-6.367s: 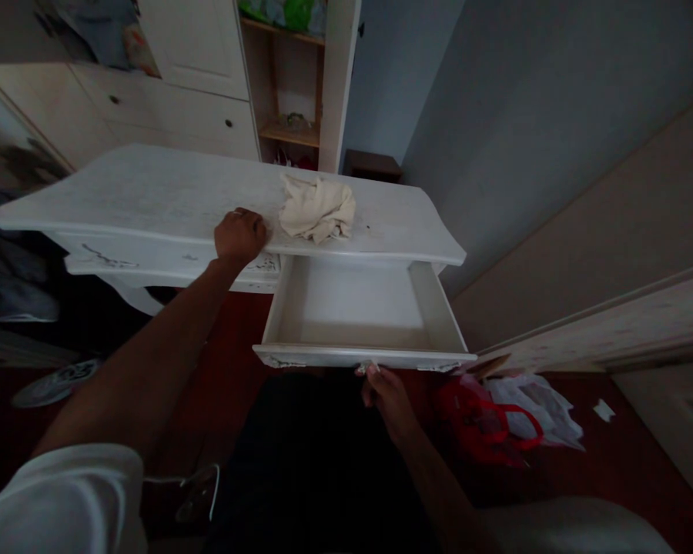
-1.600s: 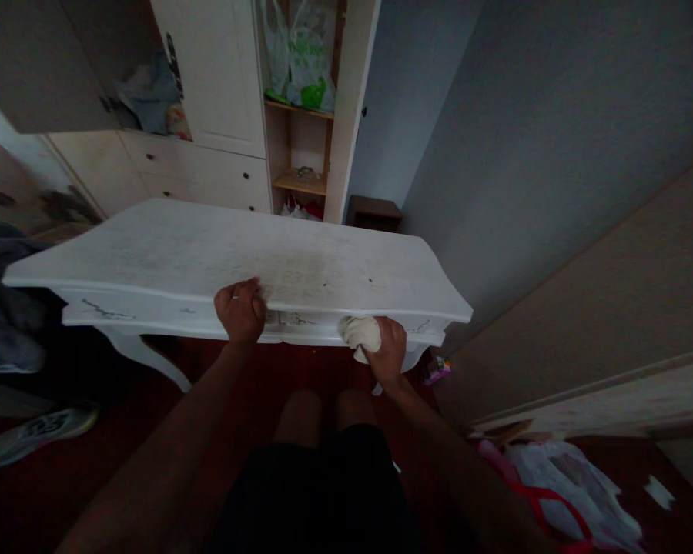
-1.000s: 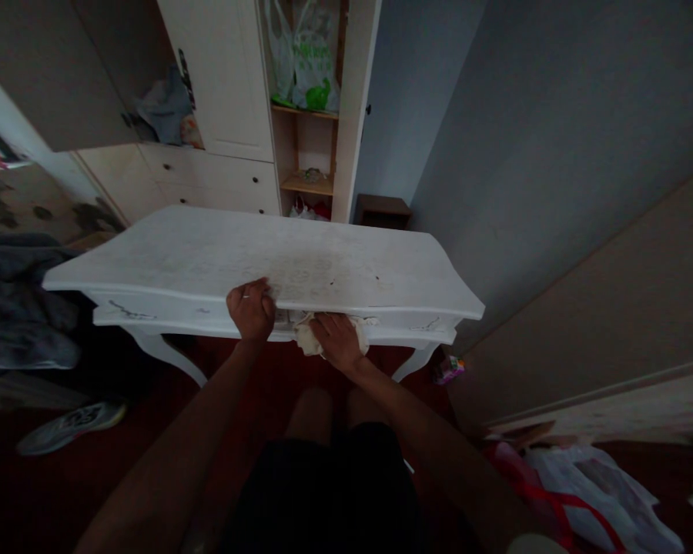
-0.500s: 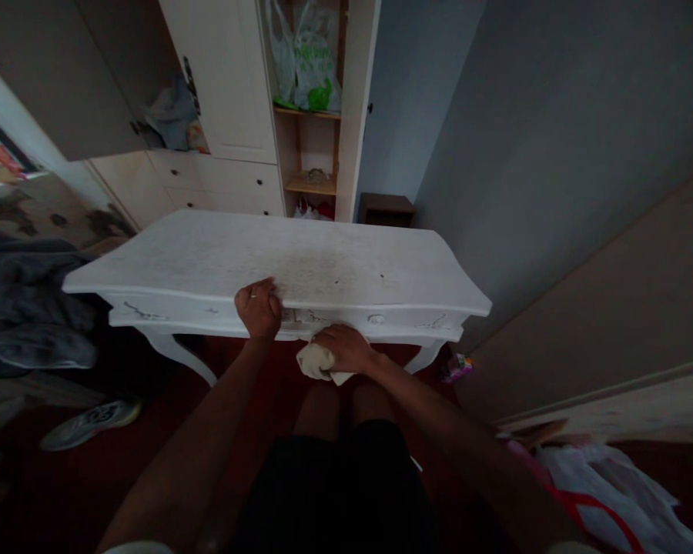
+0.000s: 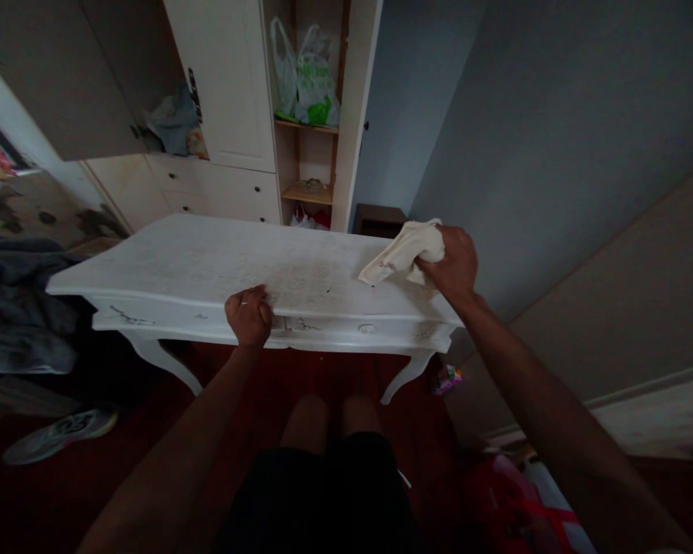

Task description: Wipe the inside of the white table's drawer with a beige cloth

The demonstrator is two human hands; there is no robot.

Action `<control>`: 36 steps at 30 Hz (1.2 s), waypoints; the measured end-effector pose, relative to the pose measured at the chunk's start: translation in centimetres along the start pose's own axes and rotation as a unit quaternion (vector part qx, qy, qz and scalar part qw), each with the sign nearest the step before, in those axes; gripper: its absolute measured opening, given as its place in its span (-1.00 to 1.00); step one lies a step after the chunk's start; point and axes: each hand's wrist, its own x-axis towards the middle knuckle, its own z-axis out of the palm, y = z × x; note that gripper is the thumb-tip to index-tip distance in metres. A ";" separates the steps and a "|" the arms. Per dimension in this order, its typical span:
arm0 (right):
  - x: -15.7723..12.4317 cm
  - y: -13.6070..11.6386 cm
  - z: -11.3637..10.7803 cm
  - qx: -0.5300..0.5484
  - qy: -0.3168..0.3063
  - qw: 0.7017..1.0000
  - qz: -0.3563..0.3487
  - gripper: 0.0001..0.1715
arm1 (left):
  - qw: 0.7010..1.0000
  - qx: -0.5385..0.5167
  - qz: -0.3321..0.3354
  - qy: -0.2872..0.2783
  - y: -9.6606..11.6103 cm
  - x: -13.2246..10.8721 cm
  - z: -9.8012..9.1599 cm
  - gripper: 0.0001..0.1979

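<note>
Head view, and the right hand point(image 5: 457, 263) is clenched around a cream cloth point(image 5: 404, 252) that juts out leftward from its fingers, over the white table point(image 5: 219, 258); whether it touches the top, I can't tell! The left hand point(image 5: 249, 317), curled with fingers folded in, rests on the table's front edge. Right of it, a drawer knob point(image 5: 367, 328); below the right hand, a small pink box point(image 5: 447, 378)!

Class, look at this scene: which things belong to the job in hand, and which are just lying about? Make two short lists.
In use:
cream cloth, held in the right hand
white table, with the left hand at its front edge

Just lying about:
shoe, on the floor
pink box
grey fabric, at the left
red bag, at the lower right
</note>
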 end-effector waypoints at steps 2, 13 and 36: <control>0.3 1.2 1.5 -0.062 -0.047 0.997 0.011 -0.43 | 1.000 -0.005 -0.001 -0.002 0.0 0.1 -0.1 -0.70; -1.9 3.5 6.5 0.064 -0.333 0.940 0.023 0.05 | 1.000 -0.005 -0.017 -0.002 0.3 0.2 -0.3 -0.72; -6.3 11.4 5.8 0.266 0.013 0.885 0.382 -0.52 | 0.770 -0.429 -0.470 -0.035 13.0 -6.5 -0.4 -0.82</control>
